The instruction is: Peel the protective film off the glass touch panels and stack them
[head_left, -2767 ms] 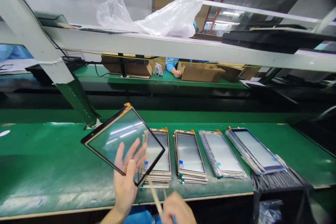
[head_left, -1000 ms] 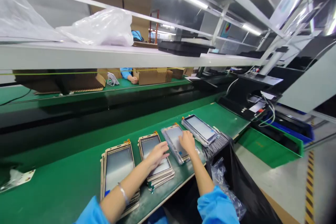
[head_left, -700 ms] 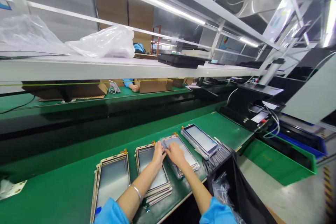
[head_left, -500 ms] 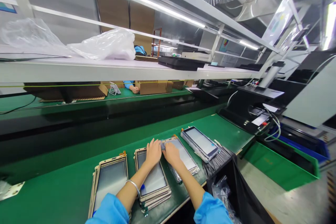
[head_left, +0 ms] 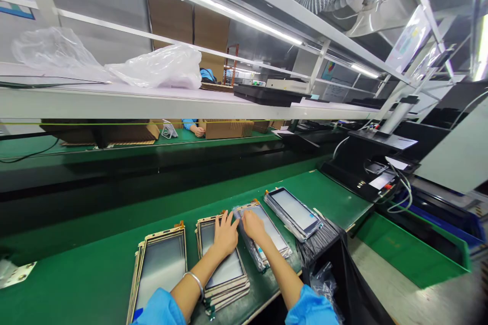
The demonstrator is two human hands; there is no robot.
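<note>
Several stacks of glass screen panels lie in a row on the green bench (head_left: 87, 269). My left hand (head_left: 224, 233) lies flat with fingers spread on the second stack (head_left: 223, 269). My right hand (head_left: 253, 226) rests palm down on the third stack (head_left: 270, 233), whose panels are wrapped in clear plastic. The two hands sit side by side, almost touching. A first stack (head_left: 160, 266) lies to the left, and a fourth wrapped stack (head_left: 293, 210) to the right.
A black plastic bag (head_left: 343, 274) hangs at the bench's right end. A white shelf (head_left: 152, 104) with crumpled clear bags (head_left: 160, 68) runs overhead. Across a dark conveyor, another person's hand (head_left: 199, 132) rests by cardboard trays (head_left: 226, 128). Black equipment with cables (head_left: 373, 167) stands at right.
2.8 s ago my left hand held up a single glass panel; now both hands are down on the stacks. In the last second the right hand slid left, close to the left hand.
</note>
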